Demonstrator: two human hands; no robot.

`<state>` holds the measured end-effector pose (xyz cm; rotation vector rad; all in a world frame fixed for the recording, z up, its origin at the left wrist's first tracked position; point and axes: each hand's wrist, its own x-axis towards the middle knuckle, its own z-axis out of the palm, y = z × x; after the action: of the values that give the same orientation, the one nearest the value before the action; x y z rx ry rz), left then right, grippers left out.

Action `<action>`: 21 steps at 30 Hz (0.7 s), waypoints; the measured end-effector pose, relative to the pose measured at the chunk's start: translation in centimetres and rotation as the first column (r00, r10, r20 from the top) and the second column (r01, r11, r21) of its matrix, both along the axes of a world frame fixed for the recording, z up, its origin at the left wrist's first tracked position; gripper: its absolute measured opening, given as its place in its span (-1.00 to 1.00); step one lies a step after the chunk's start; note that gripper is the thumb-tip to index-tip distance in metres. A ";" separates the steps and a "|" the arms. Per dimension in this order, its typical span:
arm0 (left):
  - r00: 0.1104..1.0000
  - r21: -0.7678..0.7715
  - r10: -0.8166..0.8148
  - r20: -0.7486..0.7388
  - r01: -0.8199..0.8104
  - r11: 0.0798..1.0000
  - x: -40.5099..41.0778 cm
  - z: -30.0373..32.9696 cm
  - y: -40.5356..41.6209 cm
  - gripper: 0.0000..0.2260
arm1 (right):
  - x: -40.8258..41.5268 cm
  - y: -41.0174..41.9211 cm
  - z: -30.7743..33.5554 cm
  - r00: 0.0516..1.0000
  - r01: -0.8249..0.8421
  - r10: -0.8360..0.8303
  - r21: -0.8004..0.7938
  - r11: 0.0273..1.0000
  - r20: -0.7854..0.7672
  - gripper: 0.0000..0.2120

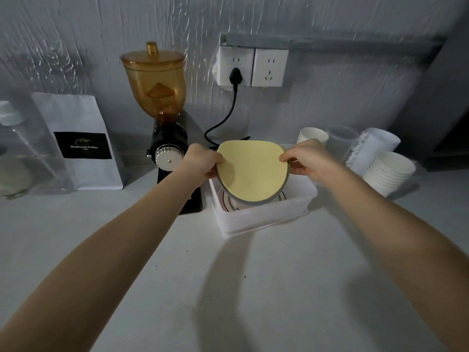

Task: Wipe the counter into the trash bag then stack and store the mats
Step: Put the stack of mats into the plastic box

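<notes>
A stack of round mats (pixel 252 171), pale yellow on top with a grey edge showing underneath, is held tilted above a white plastic box (pixel 264 217). My left hand (pixel 203 161) grips the stack's left edge and my right hand (pixel 304 158) pinches its right edge. The stack's lower rim dips inside the box, where something white with a dark ring is partly hidden beneath it. The white counter (pixel 177 275) stretches in front, with a few dark specks on it.
A black coffee grinder (pixel 165 138) with an amber hopper stands just left of the box. Further left are a white coffee bag (pixel 81 141) and a clear bottle (pixel 15 153). Stacks of paper cups (pixel 385 171) lie to the right. A plugged wall socket (pixel 251 67) sits behind.
</notes>
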<state>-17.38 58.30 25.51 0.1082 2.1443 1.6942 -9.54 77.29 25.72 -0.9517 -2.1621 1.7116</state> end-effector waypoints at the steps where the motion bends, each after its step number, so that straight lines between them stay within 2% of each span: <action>1: 1.000 -0.024 0.017 -0.012 -0.017 1.000 -0.5 -0.5 0.8 -0.77 | -0.6 0.7 -0.5 1.000 -0.006 0.006 0.005 1.000 0.009 -0.85; 5: 0.997 -0.135 0.050 -0.051 -0.056 0.989 -1.9 -2.8 2.8 -0.74 | -2.7 2.9 -3.0 0.999 -0.031 0.031 0.005 1.000 0.043 -0.80; 8: 0.997 -0.223 0.033 -0.071 -0.048 0.974 -2.4 -4.5 3.7 -0.85 | -3.8 3.8 -5.0 0.995 -0.043 0.042 0.007 0.999 0.092 -0.82; 10: 0.996 -0.306 -0.001 -0.085 -0.025 0.952 -2.6 -5.5 3.9 -0.85 | -4.1 4.0 -6.2 0.990 -0.058 0.059 -0.007 0.998 0.126 -0.83; 16: 0.970 -0.621 -0.191 -0.152 0.057 0.782 -2.8 -6.3 4.6 -0.79 | -4.5 4.4 -8.6 0.972 -0.103 0.120 -0.092 0.990 0.203 -0.89; 19: 0.945 -0.710 -0.285 -0.158 0.092 0.699 -2.6 -6.5 5.1 -0.92 | -4.3 4.3 -9.0 0.962 -0.123 0.144 -0.104 0.987 0.233 -0.90; 21: 0.938 -0.755 -0.311 -0.151 0.093 0.649 -2.5 -6.7 5.3 -0.88 | -4.4 4.4 -9.2 0.961 -0.126 0.150 -0.118 0.985 0.233 -0.86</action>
<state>-19.92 63.63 18.77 0.3471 2.7324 0.5902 -13.90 81.70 16.51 -1.1116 -2.3624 1.8733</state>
